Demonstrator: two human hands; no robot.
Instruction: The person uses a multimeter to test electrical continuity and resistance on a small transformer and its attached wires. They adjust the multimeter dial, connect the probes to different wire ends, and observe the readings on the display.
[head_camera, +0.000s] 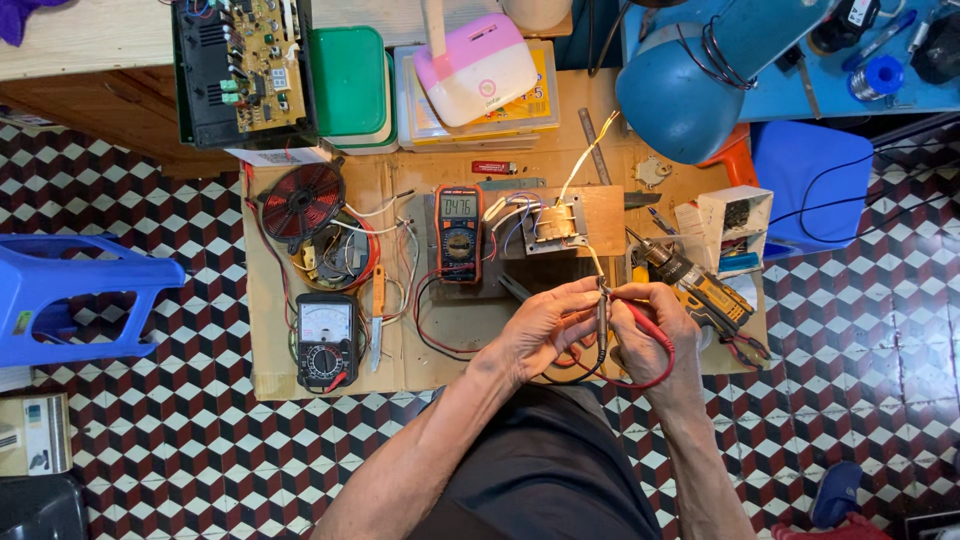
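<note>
- Near the front edge of the cardboard-covered table (270, 370), two hands meet over one thin probe (601, 325); its long axis runs near to far, tip pointing away toward the transformer (556, 223).
- One left hand (540, 325) has its fingers curled shut, thumb and forefinger pinching the probe's shaft.
- One right hand (650, 325) is closed too, its grip pinched on the probe tip and on a red lead (655, 370) that loops down under the wrist.
- Left of the hands lies one black analogue meter (326, 340), long axis near to far.
- Right of them lies one yellow drill (700, 285), slanting up-left.
- Farther back sits one orange digital multimeter (459, 232), upright to the view, its screen at the far end.
- Beside it, one red coil (302, 202).
- Farthest, one open circuit board (255, 55) and one blue lamp (685, 95).
</note>
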